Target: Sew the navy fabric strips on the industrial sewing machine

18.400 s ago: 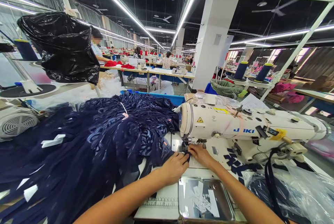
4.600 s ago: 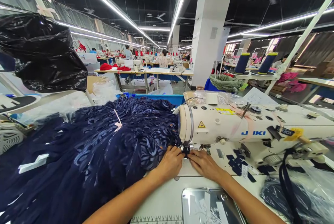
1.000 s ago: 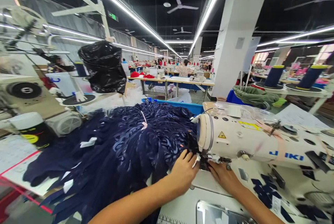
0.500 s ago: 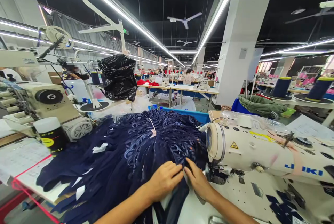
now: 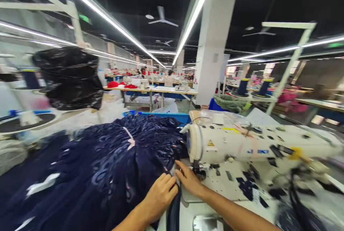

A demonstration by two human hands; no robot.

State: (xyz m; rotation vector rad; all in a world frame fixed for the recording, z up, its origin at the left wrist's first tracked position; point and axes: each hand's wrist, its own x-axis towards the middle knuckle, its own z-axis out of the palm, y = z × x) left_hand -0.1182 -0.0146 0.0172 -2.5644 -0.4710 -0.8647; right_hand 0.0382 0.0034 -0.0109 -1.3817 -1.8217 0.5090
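A big heap of navy garments, gathered in dense folds, spreads over the table to the left of the sewing machine. At its right edge my left hand is closed, fingers curled on the navy fabric. My right hand pinches the same fabric edge between thumb and fingers, just left of the presser foot and needle area. Both hands' fingertips nearly meet. A strip of navy fabric hangs down below them. On the heap lies a pale tie.
Dark fabric scraps lie on the machine bed. A black plastic bag covers something on a stand at left. Behind the heap is a blue bin edge. Thread cones, a pillar and a distant person are beyond.
The view has turned to the right, so the heap and machine sit further left. Both hands keep hold of the fabric edge beside the machine.
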